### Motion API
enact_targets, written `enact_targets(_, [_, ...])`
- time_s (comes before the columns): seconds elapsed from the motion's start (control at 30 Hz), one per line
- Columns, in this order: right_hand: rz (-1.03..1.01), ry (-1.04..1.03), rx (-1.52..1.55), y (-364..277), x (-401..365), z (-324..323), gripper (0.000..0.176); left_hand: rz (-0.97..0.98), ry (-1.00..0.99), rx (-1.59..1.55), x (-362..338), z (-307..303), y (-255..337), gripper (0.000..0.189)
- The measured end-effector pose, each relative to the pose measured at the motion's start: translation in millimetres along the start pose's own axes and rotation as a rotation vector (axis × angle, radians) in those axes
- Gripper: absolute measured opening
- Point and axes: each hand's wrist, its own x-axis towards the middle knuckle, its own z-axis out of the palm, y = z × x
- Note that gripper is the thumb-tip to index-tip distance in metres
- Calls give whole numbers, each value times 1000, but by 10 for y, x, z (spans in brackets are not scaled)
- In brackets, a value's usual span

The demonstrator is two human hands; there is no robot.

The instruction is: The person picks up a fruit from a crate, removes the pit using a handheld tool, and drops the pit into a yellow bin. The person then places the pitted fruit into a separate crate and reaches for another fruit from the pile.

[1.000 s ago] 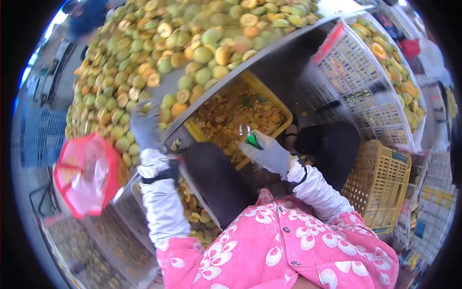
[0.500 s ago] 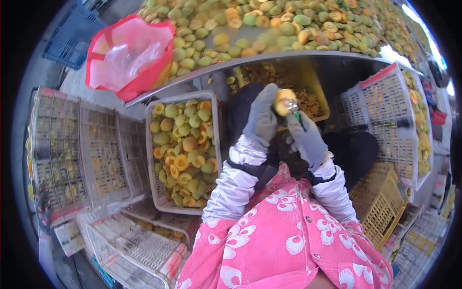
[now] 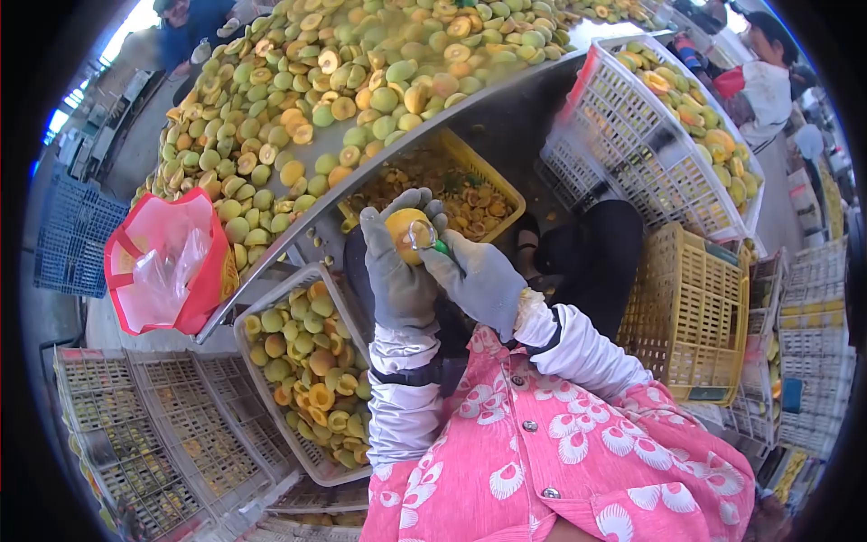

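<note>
My gloved left hand (image 3: 402,285) is wrapped round a yellow halved fruit (image 3: 403,223), which looks like a peach or apricot, its cut face turned up. In my gloved right hand (image 3: 483,280) is a pitting tool with a green handle (image 3: 441,246) and a metal loop (image 3: 421,235). The loop lies against the cut face. Just beyond both hands sits a yellow crate (image 3: 495,172) of pits and fruit scraps. To the left of my left forearm stands a pale crate (image 3: 348,307) of halved fruit.
A metal table (image 3: 330,144) heaped with halved fruit spans the far side, its raised edge facing me. A red-rimmed bag (image 3: 167,271) hangs at its left corner. Stacked white crates (image 3: 641,117) and a yellow crate (image 3: 686,316) stand at right. Other people (image 3: 768,86) are farther off.
The view has swung, so hands and crates sit farther left. The tool's loop has moved from the fruit's side edge to its cut face. Both hands keep their holds.
</note>
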Motion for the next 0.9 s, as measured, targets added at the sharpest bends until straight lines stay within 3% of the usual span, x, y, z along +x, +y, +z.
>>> enact_targets(0.2, [-23,17,36,-1,-78,-9,44,121,70,162,-101,184,-33,56])
enact_targets(0.3, [-36,-26,295,9,-89,-56,42,136,120,255,-142,280,-30,52])
enact_targets(0.37, [169,-192,357,-35,-88,-127,41,198,67,482,-186,345,-9,52])
enact_targets(0.5, [325,-353,425,-124,-158,-220,41,225,75,526,-287,481,23,50])
enact_targets(0.57, [37,-228,508,-162,-228,-189,42,258,28,585,-354,555,77,48])
enact_targets(0.6, [40,-231,513,-206,-232,-229,42,256,33,589,-349,567,92,48])
enact_targets(0.67, [485,-452,644,-299,-230,-360,44,175,60,586,-308,578,129,46])
enact_targets(0.7, [484,-457,651,-233,-221,-372,44,175,63,594,-281,541,127,46])
enact_targets(0.77, [550,-696,1032,-107,-205,-402,47,140,37,736,-220,459,91,44])
enact_targets(0.9, [612,-766,1126,-105,-141,-490,54,67,-15,783,-74,403,75,39])
